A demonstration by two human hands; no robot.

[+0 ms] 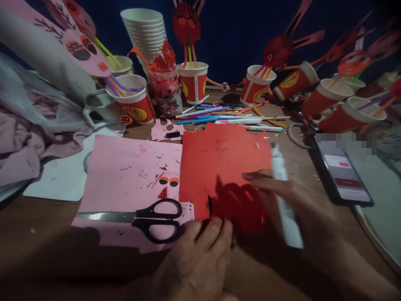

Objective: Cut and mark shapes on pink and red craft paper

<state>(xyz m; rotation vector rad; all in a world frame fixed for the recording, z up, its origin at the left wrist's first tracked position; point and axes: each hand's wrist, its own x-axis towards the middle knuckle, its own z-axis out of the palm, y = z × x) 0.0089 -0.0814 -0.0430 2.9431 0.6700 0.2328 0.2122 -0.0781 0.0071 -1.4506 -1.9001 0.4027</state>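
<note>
My left hand (200,255) lies palm down at the near edge of the red paper (200,163), fingers side by side and bent, thumb apart; what is under the fingertips is hidden. Over that paper's right side hovers my right hand (285,196), somewhat blurred, fingers stretched out with nothing visible in them. It casts a dark shadow on the sheet. Black-handled scissors (156,221) rest on the pink paper (109,175), blades pointing left. Small paper eyes (169,181) and a red triangular scrap (162,193) lie near them.
Behind stand decorated red paper cups (194,85) with paper faces on sticks, stacked white cups (143,21) and a scrap-filled clear cup (165,90). Pens and sticks (216,115) lie before them. A phone (343,171) with a cable is at right, crumpled cloth (46,146) at left.
</note>
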